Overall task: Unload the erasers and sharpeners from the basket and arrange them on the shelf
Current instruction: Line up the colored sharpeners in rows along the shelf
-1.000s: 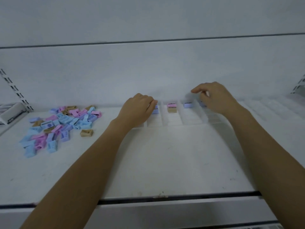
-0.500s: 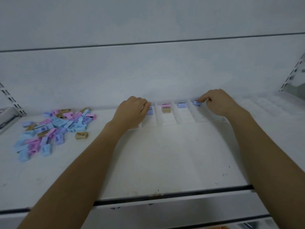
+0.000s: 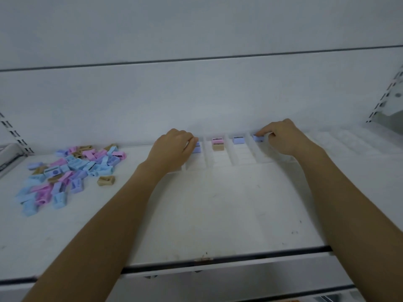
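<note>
Left hand: fingers curled, their tips closed on a blue sharpener that stands at the back of one lane of a clear divider tray. Right hand: thumb and forefinger pinch a lavender sharpener at the back of a lane three places to the right. The two lanes between the hands hold, in turn, a pink sharpener stacked on a tan sharpener, and a single pale-blue sharpener. The tray sits at the rear of a white shelf. Well to the left on the same shelf lies a loose pile of sharpeners in blue, pink, lavender and tan. A stray sharpener, tan, lies just beside its right edge. A slotted upright rises at far right.
</note>
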Demonstrator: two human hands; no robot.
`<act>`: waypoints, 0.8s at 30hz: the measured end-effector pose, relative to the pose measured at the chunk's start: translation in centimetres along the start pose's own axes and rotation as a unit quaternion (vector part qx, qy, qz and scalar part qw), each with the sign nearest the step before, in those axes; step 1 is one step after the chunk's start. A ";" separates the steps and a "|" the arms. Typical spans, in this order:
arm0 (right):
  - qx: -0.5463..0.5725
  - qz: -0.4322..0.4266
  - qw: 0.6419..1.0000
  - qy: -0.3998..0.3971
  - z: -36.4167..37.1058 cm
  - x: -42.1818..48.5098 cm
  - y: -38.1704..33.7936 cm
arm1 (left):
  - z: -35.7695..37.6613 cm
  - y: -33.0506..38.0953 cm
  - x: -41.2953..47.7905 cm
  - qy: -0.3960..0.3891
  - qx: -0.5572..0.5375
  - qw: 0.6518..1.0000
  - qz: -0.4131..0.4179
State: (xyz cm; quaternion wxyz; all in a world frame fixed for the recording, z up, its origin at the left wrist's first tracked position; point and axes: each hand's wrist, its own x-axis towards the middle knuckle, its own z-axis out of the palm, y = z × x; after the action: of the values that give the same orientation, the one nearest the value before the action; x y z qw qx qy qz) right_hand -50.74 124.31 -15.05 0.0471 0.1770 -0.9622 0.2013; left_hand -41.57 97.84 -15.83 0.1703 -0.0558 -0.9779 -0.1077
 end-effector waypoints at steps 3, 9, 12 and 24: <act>0.011 -0.004 1.000 0.003 -0.2 -0.2 -0.1 | -0.2 0.1 -0.1 0.006 0.001 1.000 0.001; 0.047 -0.016 0.998 0.048 -0.3 0.0 0.1 | -1.1 0.7 -0.3 0.022 -0.002 1.000 0.001; 0.077 -0.036 0.991 0.103 -0.6 -0.1 -0.4 | -2.0 0.2 -0.3 0.047 -0.028 0.998 -0.026; 0.109 -0.319 0.941 -0.033 0.5 -2.7 -13.8 | -9.9 -3.0 -4.7 0.023 0.137 0.986 -0.094</act>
State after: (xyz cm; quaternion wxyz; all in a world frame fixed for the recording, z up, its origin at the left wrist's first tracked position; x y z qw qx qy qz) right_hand -43.24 113.14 -10.78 0.0575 0.4849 -0.8288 0.2732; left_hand -34.45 92.32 -8.92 0.1876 0.0629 -0.9802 0.0101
